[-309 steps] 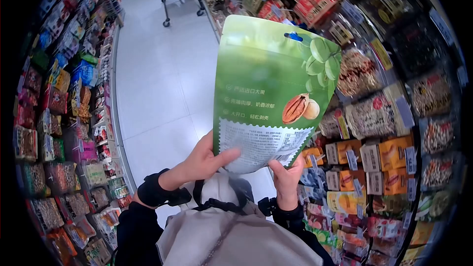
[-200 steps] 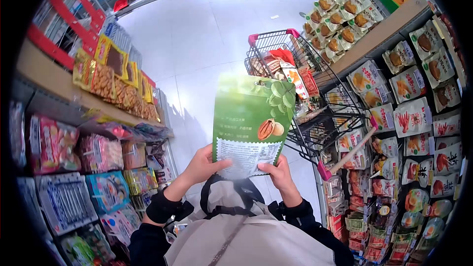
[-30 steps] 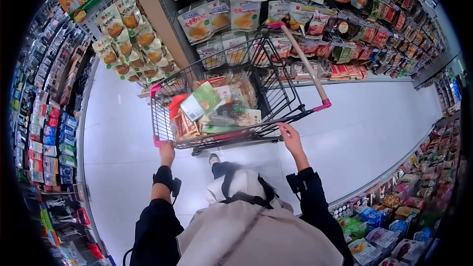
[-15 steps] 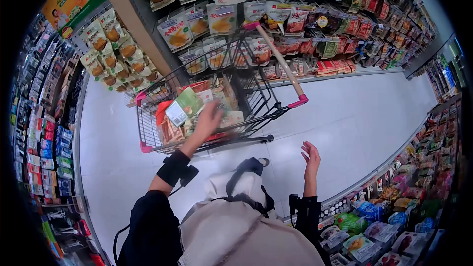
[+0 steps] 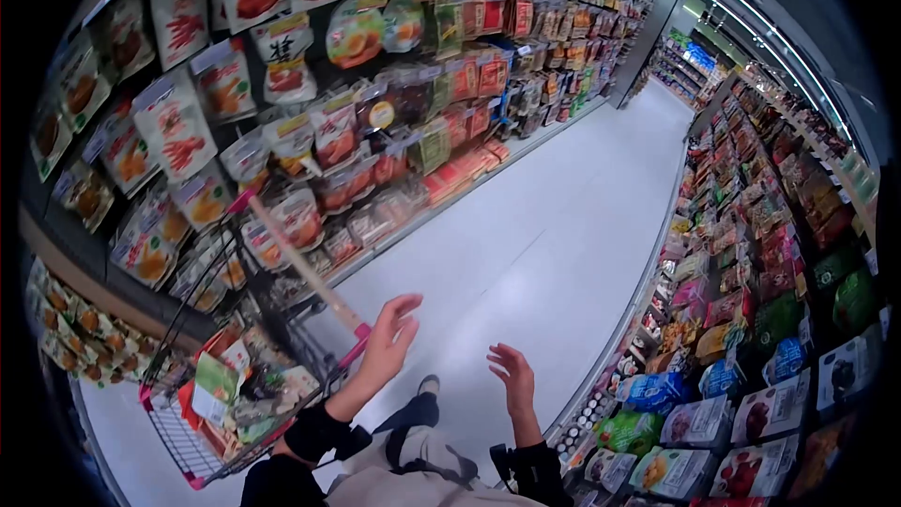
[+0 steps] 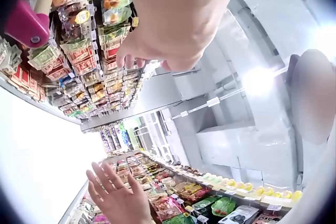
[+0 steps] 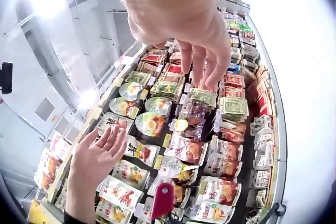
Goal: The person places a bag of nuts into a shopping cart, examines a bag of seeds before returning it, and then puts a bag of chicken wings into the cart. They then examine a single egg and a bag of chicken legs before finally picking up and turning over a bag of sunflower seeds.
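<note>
2 hands up in the aisle, both ahead of the person. Left hand (image 5: 387, 343) reaches forward and slants right, grip slack, fingers loosely extended; near the cart handle (image 5: 314, 272) but apart from it in the left wrist view. Right hand (image 5: 516, 380) is raised over the floor (image 5: 526, 244), fingers loose and a bit bent, pointing up-left; grip slack too. 1 wire cart (image 5: 190, 441) at the person's left, 1 pale bar with 2 pink ends. Inside: 1 green-and-white pouch (image 5: 216, 383) on top, leaning over other packets (image 5: 272, 380); these overlap, can't count. 1 shoe (image 5: 429, 384) shows. Stocked shelves on both sides; 4 egg-print pouches (image 7: 150, 124) on the left one, 3 blue packs (image 5: 654, 391) on the right one.
</note>
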`<state>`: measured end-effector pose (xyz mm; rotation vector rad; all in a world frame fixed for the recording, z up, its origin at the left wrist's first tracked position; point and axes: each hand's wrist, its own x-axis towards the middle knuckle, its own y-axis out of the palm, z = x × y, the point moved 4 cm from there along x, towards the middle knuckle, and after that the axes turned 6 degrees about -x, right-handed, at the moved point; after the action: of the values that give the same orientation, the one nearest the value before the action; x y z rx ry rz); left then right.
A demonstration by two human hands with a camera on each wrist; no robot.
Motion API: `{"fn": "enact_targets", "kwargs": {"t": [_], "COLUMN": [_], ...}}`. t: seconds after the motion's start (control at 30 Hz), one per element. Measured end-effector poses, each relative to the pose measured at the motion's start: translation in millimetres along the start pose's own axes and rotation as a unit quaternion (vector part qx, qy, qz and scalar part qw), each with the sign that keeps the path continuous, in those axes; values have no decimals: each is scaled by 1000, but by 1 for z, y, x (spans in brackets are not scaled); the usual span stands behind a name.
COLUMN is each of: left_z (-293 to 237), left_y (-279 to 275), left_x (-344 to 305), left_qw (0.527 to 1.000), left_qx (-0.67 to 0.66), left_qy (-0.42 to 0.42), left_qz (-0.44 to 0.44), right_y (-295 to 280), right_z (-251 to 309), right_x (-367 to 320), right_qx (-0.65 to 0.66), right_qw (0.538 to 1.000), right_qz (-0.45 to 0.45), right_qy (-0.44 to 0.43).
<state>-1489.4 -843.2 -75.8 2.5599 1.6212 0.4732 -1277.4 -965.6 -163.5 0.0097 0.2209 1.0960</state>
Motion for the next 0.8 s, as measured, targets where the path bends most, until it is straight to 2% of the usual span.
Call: {"fn": "enact_targets", "kwargs": {"t": [0.1, 0.23, 0.47, 0.7, 0.8], "left_z": [-13, -19, -11, 35, 70], "left_y": [8, 5, 30, 97, 150], "left_x": [29, 70, 133, 223, 271], "left_qw": [999, 991, 987, 983, 986], "left_qx": [-44, -54, -40, -38, -52], "left_qy": [-8, -66, -76, -62, -59], "left_qz": [-20, -100, -133, -169, -150], "right_y": [-23, -39, -69, -129, -175], "right_z": [8, 36, 58, 86, 108], "right_x": [46, 91, 151, 245, 289], "right_qx": [18, 40, 101, 255, 184], "right_qw": [999, 999, 994, 963, 982], "right_qz": [0, 3, 4, 20, 27], "right_qy": [29, 26, 27, 83, 17]}}
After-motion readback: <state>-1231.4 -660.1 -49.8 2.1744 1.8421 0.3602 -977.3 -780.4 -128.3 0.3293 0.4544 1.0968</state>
